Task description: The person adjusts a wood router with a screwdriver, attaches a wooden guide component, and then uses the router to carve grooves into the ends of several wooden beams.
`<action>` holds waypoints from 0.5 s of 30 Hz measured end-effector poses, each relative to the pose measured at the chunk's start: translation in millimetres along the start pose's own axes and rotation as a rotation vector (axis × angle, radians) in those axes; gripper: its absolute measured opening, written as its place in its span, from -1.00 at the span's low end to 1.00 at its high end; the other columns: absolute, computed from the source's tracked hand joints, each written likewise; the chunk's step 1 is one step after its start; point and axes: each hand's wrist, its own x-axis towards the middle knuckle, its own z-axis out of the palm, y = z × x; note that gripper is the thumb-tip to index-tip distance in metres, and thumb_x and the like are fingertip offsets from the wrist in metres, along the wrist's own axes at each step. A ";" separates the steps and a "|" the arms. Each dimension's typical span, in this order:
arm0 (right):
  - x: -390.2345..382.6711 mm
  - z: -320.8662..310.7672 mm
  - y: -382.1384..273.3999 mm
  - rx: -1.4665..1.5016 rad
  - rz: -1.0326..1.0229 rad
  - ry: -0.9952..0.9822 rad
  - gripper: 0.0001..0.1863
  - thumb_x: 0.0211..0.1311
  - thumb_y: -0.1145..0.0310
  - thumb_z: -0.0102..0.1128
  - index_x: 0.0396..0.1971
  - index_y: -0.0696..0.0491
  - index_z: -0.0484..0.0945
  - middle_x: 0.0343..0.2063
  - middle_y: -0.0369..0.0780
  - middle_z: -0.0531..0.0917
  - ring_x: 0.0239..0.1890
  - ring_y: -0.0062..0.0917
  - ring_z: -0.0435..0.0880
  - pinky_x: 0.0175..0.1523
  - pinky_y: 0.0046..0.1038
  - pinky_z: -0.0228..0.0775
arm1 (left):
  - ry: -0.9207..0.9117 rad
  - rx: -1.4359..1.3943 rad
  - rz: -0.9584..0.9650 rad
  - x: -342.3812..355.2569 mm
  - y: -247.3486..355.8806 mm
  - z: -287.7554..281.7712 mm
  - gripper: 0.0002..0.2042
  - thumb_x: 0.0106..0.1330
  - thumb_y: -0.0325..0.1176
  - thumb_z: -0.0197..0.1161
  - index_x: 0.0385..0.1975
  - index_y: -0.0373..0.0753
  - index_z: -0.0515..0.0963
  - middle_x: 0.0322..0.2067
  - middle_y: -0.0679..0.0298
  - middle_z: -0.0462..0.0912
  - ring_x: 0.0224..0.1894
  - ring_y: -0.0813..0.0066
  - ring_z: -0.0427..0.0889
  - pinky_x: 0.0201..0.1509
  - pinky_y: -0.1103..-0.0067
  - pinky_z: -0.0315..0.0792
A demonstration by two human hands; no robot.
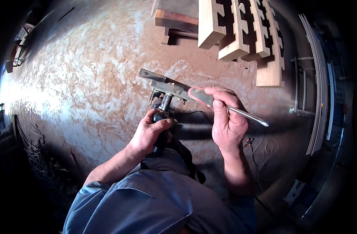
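My left hand (pixel 149 134) is wrapped round the black grip of a power tool (pixel 161 117), held close in front of my body. A short shiny metal cylinder joins that grip to a long, flat metal plate (pixel 147 74) slanting across the far end of the tool. My right hand (pixel 229 123) is closed on a screwdriver (pixel 248 116). Its grey handle with red edging points left, against or just over the plate's right end; I cannot tell whether they touch. The metal shaft sticks out to the right, tip away from the tool. The tool's underside is partly hidden.
Notched wooden beams (pixel 209 31) stand at the upper right, beside a dark wooden block (pixel 174 20). The floor (pixel 89 70) is dusty and blotched. A thin cable (pixel 268 150) loops at the right, near long pale boards (pixel 318 97). Dark scraps (pixel 40 156) lie at the left.
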 end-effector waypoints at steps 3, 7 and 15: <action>-1.0 0.8 -1.4 0.001 -0.010 0.007 -0.91 0.23 0.60 0.21 -0.27 0.19 0.56 -0.30 -0.13 0.69 -0.27 -0.36 0.70 -0.18 -0.46 0.54 | -0.007 -0.008 0.006 0.4 -3.1 0.1 -0.61 0.24 -0.40 0.35 0.00 -0.28 0.35 -0.40 0.25 0.57 -0.54 0.48 0.59 -0.49 0.52 0.53; -2.7 -5.2 -5.6 -0.025 0.022 -0.031 -0.86 0.25 0.60 0.18 -0.20 0.19 0.55 -0.27 -0.10 0.69 -0.25 -0.35 0.70 -0.16 -0.44 0.55 | -0.007 -0.005 0.012 0.4 -3.0 3.3 -0.60 0.24 -0.40 0.35 0.01 -0.30 0.35 -0.41 0.26 0.56 -0.55 0.47 0.58 -0.50 0.52 0.52; 26.5 23.2 -17.5 0.173 -0.163 -0.003 -0.88 0.21 0.58 0.22 -0.25 0.19 0.55 -0.29 -0.08 0.69 -0.21 -0.29 0.70 -0.14 -0.41 0.55 | -0.003 -0.005 0.003 1.9 -6.9 6.0 -0.61 0.24 -0.43 0.33 0.00 -0.30 0.35 -0.42 0.26 0.54 -0.56 0.48 0.58 -0.51 0.54 0.50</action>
